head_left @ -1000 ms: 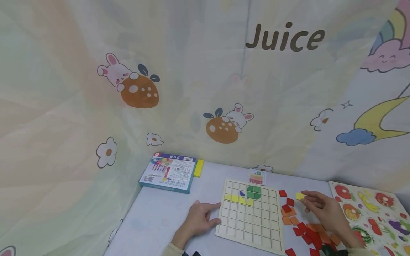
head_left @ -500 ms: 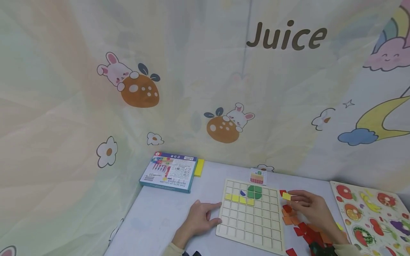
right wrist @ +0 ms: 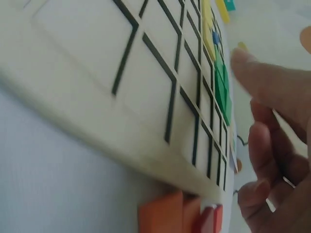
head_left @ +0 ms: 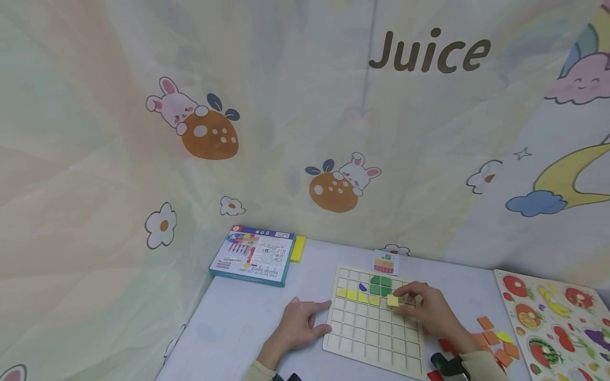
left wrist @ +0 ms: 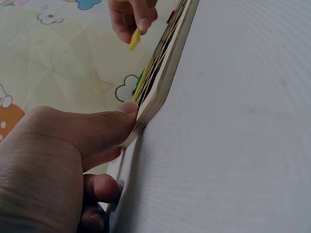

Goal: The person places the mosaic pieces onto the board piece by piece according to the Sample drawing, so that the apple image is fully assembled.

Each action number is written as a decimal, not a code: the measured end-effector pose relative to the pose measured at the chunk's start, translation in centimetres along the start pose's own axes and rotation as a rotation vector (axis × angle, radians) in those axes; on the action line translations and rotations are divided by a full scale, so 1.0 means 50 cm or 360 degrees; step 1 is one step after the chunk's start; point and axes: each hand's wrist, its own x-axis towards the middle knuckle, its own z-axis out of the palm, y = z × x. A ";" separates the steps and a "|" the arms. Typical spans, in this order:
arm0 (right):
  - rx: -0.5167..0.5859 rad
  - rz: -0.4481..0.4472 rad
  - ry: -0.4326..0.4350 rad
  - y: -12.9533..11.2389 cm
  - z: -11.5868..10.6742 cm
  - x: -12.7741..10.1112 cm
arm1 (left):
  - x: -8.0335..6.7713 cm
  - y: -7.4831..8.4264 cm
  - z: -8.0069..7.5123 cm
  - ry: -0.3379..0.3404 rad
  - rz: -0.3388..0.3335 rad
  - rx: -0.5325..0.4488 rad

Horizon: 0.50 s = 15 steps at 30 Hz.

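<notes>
In the head view, my left hand [head_left: 299, 324] lies beside the left edge of a pale wooden grid board [head_left: 371, 338], thumb and index tips apart and touching that edge. The left wrist view has this hand [left wrist: 58, 145] close up, a fingertip on the board's rim. Over the board's right part, my right hand [head_left: 429, 309] pinches a yellow square tile [head_left: 392, 300] between thumb and finger. A row of yellow tiles [head_left: 362, 298] sits in the grid to its left. Green rounded pieces [head_left: 380, 286] and a blue half-round piece [head_left: 364, 287] are above that row.
Orange tiles [head_left: 490, 337] and red tiles [head_left: 447, 346] lie loose right of the board, partly under the right arm. A fruit picture board [head_left: 555, 312] is at far right. Behind the grid stands a cake picture card [head_left: 385, 262]. A flat box [head_left: 252, 256] lies back left.
My right hand has carried the yellow tile leftward from above the loose tiles to over the grid board. The left hand has stayed at the board's edge.
</notes>
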 end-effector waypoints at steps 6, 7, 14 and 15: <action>-0.0029 -0.0013 -0.0047 0.002 0.016 0.010 | 0.000 0.002 -0.001 0.0000 -0.0006 0.0018; -0.0030 -0.0003 -0.0056 0.001 0.017 0.012 | -0.001 0.002 -0.002 0.0001 -0.0006 0.0017; -0.0038 0.0066 -0.0119 0.002 0.023 0.020 | -0.001 0.004 -0.004 -0.0002 -0.0009 -0.0006; -0.0030 0.0081 -0.0128 0.002 0.023 0.021 | -0.001 0.004 -0.004 -0.0003 -0.0007 -0.0006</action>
